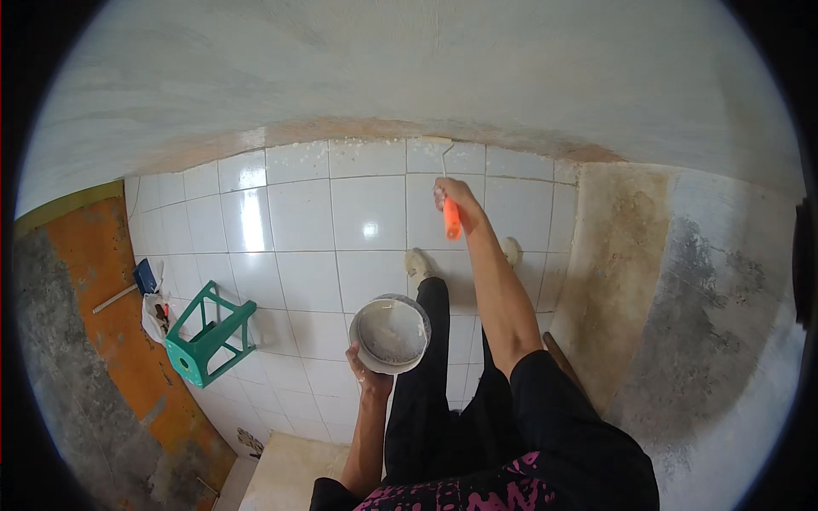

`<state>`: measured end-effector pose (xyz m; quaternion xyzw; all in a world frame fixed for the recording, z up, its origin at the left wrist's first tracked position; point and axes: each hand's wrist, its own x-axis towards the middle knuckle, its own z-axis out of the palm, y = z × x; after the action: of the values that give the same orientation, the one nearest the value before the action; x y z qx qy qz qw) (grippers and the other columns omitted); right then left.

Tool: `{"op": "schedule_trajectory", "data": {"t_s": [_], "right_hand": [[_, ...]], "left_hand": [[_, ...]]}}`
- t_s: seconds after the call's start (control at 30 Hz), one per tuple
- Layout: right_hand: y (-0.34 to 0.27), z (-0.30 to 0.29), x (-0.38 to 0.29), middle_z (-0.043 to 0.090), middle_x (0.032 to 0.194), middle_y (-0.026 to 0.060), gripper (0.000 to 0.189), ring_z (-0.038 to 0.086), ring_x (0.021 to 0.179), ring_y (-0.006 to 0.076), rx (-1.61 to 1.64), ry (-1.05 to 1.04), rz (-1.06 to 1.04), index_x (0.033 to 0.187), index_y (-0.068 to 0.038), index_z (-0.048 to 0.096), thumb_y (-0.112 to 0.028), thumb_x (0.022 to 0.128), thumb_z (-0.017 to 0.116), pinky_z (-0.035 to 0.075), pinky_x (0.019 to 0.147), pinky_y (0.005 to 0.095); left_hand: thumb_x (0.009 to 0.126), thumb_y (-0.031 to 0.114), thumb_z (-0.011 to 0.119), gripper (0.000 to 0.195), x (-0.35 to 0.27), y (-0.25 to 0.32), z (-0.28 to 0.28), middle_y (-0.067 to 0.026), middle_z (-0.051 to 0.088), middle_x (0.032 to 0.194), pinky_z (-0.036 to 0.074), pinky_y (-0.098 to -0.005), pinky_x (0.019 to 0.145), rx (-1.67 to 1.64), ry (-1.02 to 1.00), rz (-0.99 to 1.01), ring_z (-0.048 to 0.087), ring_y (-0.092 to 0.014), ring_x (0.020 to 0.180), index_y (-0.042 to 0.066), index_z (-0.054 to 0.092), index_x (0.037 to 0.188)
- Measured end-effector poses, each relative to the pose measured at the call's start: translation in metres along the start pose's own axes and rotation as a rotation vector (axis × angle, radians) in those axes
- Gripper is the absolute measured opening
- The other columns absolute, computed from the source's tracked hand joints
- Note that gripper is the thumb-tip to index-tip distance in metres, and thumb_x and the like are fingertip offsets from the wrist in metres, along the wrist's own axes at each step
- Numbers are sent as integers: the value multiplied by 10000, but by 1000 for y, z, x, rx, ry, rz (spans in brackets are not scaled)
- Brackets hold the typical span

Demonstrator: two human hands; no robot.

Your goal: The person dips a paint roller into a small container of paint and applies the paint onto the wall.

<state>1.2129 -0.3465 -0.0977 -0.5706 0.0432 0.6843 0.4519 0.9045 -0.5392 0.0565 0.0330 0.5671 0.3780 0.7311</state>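
Observation:
My right hand (455, 195) grips the orange handle of a paint roller (452, 220) in front of me. The roller's wire frame reaches forward, and its narrow, pale head lies at the foot of the wall (409, 70), where wall and floor meet. Whether the head touches the wall or the floor I cannot tell. In my left hand (370, 377) is a round, pale container (391, 335), held near my left leg with its mouth up. Whitish-grey material coats its inside; how deep it is cannot be told.
White floor tiles (369, 214) bear pale splatters along the wall. To the left, a green plastic stool (198, 348) lies on its side beside a plastic bag (153, 319) and a blue dustpan (145, 276). A patchy, stained wall (613, 274) borders the right.

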Motion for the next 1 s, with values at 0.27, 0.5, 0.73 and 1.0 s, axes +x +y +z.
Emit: {"op": "schedule_trajectory", "data": {"t_s": [0.27, 0.5, 0.73, 1.0], "right_hand": [[-16, 10, -187, 418, 548, -31, 270, 416, 438, 85, -302, 25, -110, 655, -86, 462, -186, 882, 570, 350, 418, 262], [1, -92, -329, 486, 643, 18, 245, 431, 433, 103, -54, 123, 126, 1068, -17, 542, -138, 864, 602, 357, 411, 263], [-12, -203, -361, 513, 763, -1, 705, 491, 581, 76, 128, 134, 51, 1440, 11, 352, -57, 830, 698, 432, 547, 243], [-15, -274, -368, 535, 788, 10, 230, 503, 553, 88, 182, 370, 40, 1035, -94, 532, -152, 879, 690, 444, 486, 267]], "left_hand": [[864, 562, 438, 713, -17, 12, -6, -118, 470, 1373, 409, -453, 1026, -30, 54, 12, 457, -300, 1261, 83, 418, 1393], [880, 548, 432, 705, -12, 8, 31, -127, 479, 1368, 405, -450, 1041, -25, -78, 24, 471, -304, 1257, 71, 410, 1399], [881, 525, 445, 693, -15, -9, 110, -131, 474, 1377, 425, -470, 1034, 26, -197, 32, 475, -309, 1257, 72, 405, 1403], [879, 529, 438, 705, -31, -56, 164, -134, 459, 1389, 410, -481, 1042, 112, -225, 10, 448, -309, 1283, 73, 394, 1415]]}}
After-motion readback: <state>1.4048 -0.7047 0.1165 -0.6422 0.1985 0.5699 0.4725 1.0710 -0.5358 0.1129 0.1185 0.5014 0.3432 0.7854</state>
